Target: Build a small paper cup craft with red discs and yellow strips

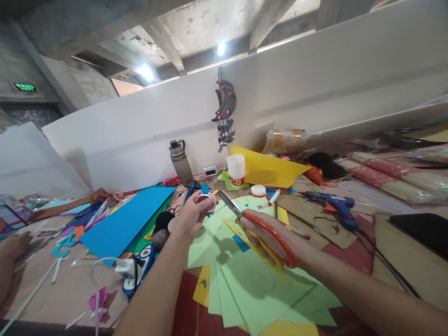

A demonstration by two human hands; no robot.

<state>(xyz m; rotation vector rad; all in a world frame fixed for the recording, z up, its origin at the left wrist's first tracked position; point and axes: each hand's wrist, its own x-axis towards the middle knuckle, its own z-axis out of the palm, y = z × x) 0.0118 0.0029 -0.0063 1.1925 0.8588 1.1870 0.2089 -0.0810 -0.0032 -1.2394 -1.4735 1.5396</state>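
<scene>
My left hand (191, 214) is closed around a small round red-and-white piece (206, 202), which looks like part of a paper cup. Blue paper bits show at its top and bottom. In my right hand (262, 233) is a pair of scissors (234, 205) with red and yellow handles. The blades point up and left, a little to the right of the round piece and apart from it. Both hands are above light green paper sheets (238, 289), on which a blue paper scrap (241, 242) lies.
Behind the hands stand a stack of paper cups (236, 165), a short cut cup (258, 190) and a grey bottle (181, 163). A blue glue gun (332, 205) lies on the right, blue card (129, 219) on the left. Another person's hand (16, 245) rests at the left edge.
</scene>
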